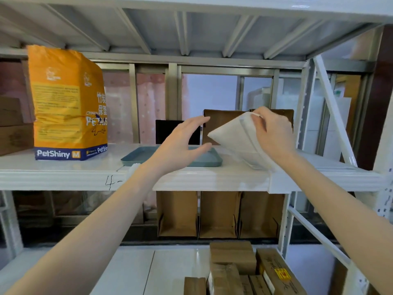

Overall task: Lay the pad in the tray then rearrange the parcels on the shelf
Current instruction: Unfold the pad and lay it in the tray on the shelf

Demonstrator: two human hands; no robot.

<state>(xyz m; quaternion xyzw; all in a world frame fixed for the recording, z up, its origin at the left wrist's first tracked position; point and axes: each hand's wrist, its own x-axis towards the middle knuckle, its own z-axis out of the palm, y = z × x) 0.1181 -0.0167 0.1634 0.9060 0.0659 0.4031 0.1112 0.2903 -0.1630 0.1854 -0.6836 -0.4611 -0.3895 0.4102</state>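
Note:
My right hand (271, 133) grips a folded white pad (236, 139) by its upper edge, holding it tilted above the shelf just right of the tray. The blue-grey tray (136, 157) lies flat on the white shelf (212, 179). Over the tray hovers my left hand (182, 143), fingers spread, holding nothing, a short gap from the pad's left corner. Several brown cardboard parcels (232, 257) lie on the shelf below, at the bottom right.
An orange PetShiny pad bag (68, 103) stands at the shelf's left. A black box (168, 129) and brown open cartons (221, 122) stand behind the tray. Open cardboard bins (219, 213) hang under the shelf. Brown boxes (14, 124) sit at far left.

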